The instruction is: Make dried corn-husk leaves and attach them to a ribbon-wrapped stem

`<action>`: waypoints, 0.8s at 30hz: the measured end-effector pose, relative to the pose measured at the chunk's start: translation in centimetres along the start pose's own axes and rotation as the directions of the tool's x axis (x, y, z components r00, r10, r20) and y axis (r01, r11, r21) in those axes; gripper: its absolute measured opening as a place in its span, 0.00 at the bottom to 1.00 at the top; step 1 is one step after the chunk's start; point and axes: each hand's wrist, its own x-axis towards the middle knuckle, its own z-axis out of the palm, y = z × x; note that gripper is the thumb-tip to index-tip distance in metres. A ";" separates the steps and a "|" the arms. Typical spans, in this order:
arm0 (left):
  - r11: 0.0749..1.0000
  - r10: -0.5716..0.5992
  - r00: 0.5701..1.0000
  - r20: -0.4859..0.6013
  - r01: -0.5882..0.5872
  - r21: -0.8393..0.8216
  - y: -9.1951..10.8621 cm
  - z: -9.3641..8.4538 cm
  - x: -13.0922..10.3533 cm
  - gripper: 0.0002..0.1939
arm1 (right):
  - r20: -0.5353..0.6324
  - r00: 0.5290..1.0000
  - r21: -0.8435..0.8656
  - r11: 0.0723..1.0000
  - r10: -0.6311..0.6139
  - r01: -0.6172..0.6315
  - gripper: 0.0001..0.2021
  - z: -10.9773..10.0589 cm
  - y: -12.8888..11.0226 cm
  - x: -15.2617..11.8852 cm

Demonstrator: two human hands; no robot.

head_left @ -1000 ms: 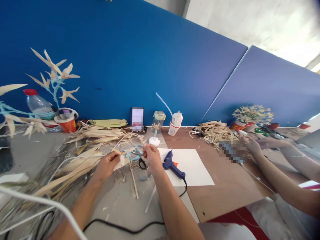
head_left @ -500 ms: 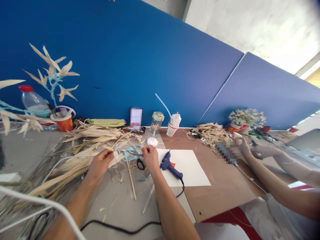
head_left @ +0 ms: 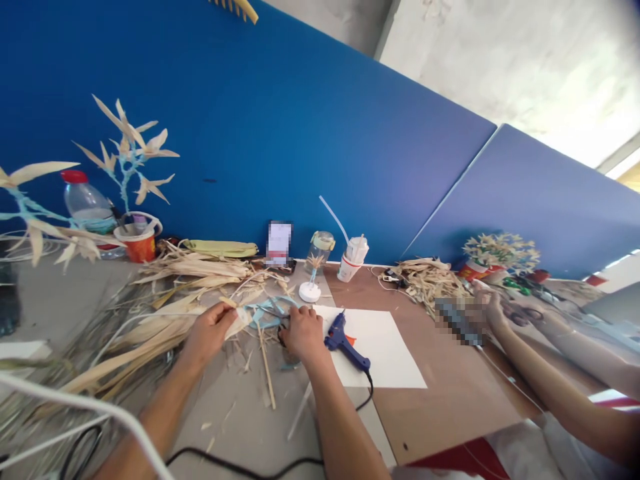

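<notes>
My left hand (head_left: pixel 213 331) pinches a pale strip of dried husk (head_left: pixel 241 321) between thumb and fingers. Over the black handles of the scissors (head_left: pixel 283 335) lies my right hand (head_left: pixel 303 332), its fingers curled around them. The scissor blades point left across light blue strips (head_left: pixel 267 313). Right of my right hand, a blue glue gun (head_left: pixel 346 342) rests on a white sheet (head_left: pixel 395 353). Behind the hands a small flower with a blue stem (head_left: pixel 313 272) stands on a round white base (head_left: pixel 310 292).
Dried husks (head_left: pixel 190 273) heap at the left, near a red cup (head_left: pixel 140 247) and a husk-flower branch (head_left: pixel 130 160). A phone (head_left: pixel 279 241), clear jar (head_left: pixel 321 244) and white cup (head_left: pixel 349 267) stand behind. Another person's arms (head_left: pixel 545 373) are at the right.
My right hand has lowered and opened from a pinch onto the scissor handles. My left hand still holds the husk, now turned lower. The whole view has shifted slightly.
</notes>
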 end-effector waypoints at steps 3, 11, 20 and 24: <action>1.000 0.012 1.000 0.001 -0.012 0.003 0.0 0.0 -0.1 0.15 | 0.034 0.999 -0.028 0.999 -0.022 0.023 0.18 0.0 0.0 0.0; 0.999 0.026 1.000 0.007 -0.026 -0.034 0.0 0.2 -0.3 0.14 | 0.037 0.999 -0.032 0.999 -0.036 0.037 0.16 0.2 0.0 0.1; 0.998 0.020 1.000 -0.009 -0.021 -0.065 0.1 0.3 -0.3 0.14 | 0.035 0.998 0.039 0.998 -0.052 0.051 0.15 0.3 0.2 0.2; 0.998 0.031 1.000 0.001 -0.031 -0.054 0.3 0.2 -0.3 0.14 | -0.011 0.999 0.102 0.994 -0.046 0.047 0.15 0.3 0.2 0.3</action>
